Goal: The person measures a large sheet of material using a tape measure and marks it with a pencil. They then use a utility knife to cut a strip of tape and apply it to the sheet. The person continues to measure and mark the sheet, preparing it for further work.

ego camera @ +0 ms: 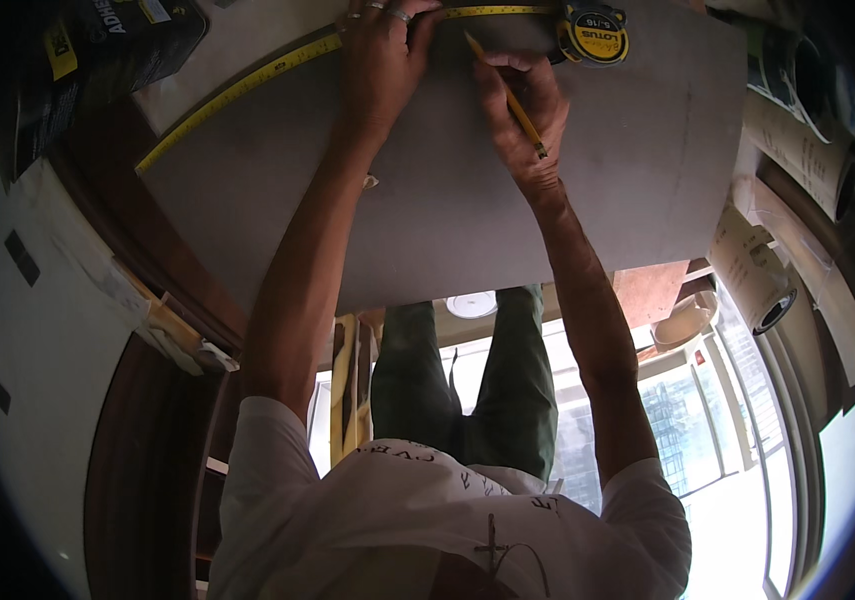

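A large grey sheet (442, 232) lies before me. Along its far edge runs the yellow blade (270, 71) of a Lotus tape measure, whose black-and-yellow case (596, 36) rests at the upper right. My left hand (386, 82), with rings on its fingers, holds the blade down against the sheet; its fingertips are partly cut off by the picture's top. Between the thumb and fingers of my right hand (547, 97) is a yellow pencil (521, 116). The pencil's point is just below the blade, between my left hand and the case; whether it touches the sheet I cannot tell.
A black adhesive box (149, 52) bearing writing stands at the upper left. Cardboard-coloured rolls (750, 270) lie along the right side. A small scrap (371, 181) is on the sheet beside my left forearm. Below the near edge is a round white object (471, 304).
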